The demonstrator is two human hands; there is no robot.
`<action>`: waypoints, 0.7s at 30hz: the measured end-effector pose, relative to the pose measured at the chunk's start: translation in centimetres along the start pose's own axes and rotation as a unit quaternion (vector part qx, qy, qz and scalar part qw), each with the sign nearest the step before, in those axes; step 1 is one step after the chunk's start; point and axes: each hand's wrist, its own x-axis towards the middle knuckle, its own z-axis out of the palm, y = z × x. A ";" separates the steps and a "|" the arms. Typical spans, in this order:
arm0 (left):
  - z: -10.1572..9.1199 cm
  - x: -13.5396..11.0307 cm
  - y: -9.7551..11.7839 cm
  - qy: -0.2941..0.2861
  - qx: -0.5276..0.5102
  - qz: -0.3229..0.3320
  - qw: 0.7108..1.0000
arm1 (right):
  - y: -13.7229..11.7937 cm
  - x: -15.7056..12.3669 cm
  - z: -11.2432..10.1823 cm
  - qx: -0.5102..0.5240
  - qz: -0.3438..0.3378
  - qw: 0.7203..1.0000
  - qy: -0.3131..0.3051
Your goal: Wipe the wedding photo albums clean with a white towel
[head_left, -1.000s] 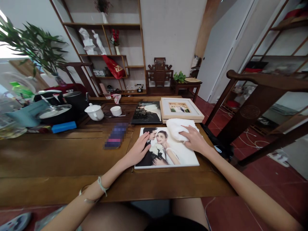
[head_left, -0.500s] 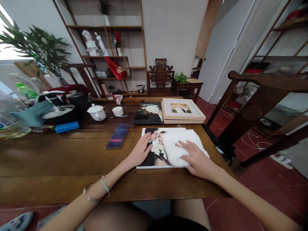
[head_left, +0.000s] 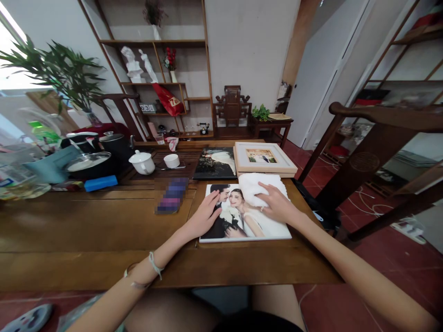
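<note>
On the wooden surface (head_left: 104,230), right in front of the person, lies a white-edged photo panel (head_left: 251,226) showing a couple. The left hand (head_left: 204,214) rests palm down at its 9 o'clock side, fingers stretched out and gripping nothing. Toward 1 o'clock of the panel's middle, the right hand (head_left: 277,203) lies over a bunched white cloth (head_left: 258,189), its fingers spread and slightly bent; whether they pinch the cloth I cannot tell. The cloth covers part of the panel's far edge. Just beyond the panel, a dark photo panel (head_left: 214,163) lies at 11 o'clock and a pale framed picture (head_left: 284,162) at 1 o'clock, side by side. Farther off at 10 o'clock stand a small white cup (head_left: 171,160) and a lidded white pot (head_left: 141,162), while a wooden chair (head_left: 374,133) stands at 2 o'clock
</note>
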 end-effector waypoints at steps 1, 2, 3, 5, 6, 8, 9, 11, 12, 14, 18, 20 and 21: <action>0.0 0.0 0.0 0.001 0.000 -0.002 1.000 | -0.1 0.2 0.0 -0.005 0.001 1.000 -0.001; 0.1 0.0 0.0 0.004 0.000 -0.003 1.000 | -0.5 0.2 0.0 -0.011 -0.004 1.000 -0.002; 0.1 0.1 0.0 0.009 0.000 -0.005 1.000 | -1.0 -0.1 -0.1 -0.017 -0.012 1.000 -0.006; 0.3 0.1 0.0 0.019 0.000 -0.009 1.000 | -2.8 -1.1 -0.3 -0.019 -0.039 0.999 -0.017; 0.4 0.1 0.0 0.023 0.000 -0.010 1.000 | -3.9 -1.9 -0.4 -0.017 -0.055 0.998 -0.025; 0.6 0.1 0.0 0.030 -0.002 -0.012 0.999 | -6.1 -3.5 -0.7 -0.007 -0.088 0.995 -0.039; 0.6 0.1 0.0 0.033 -0.002 -0.012 0.999 | -7.1 -4.2 -0.8 -0.001 -0.108 0.993 -0.046; 0.7 0.1 -0.1 0.037 -0.004 -0.010 0.999 | -8.5 -5.3 -0.9 0.012 -0.142 0.988 -0.056; 0.7 0.1 -0.2 0.038 -0.005 -0.009 0.999 | -8.7 -5.6 -0.8 0.018 -0.152 0.987 -0.056; 0.6 0.1 -0.2 0.034 -0.006 -0.006 0.999 | -8.2 -5.4 -0.7 0.024 -0.152 0.987 -0.044; 0.3 0.1 -0.3 0.020 -0.004 0.001 1.000 | -4.6 -2.9 -0.2 0.007 -0.073 0.997 -0.007; 0.3 0.1 -0.2 0.017 -0.004 0.004 1.000 | -3.0 -1.5 -0.1 -0.008 -0.014 1.000 0.005; 0.2 0.1 -0.2 0.017 -0.004 0.005 1.000 | -2.5 -0.9 -0.1 -0.017 0.009 1.000 0.007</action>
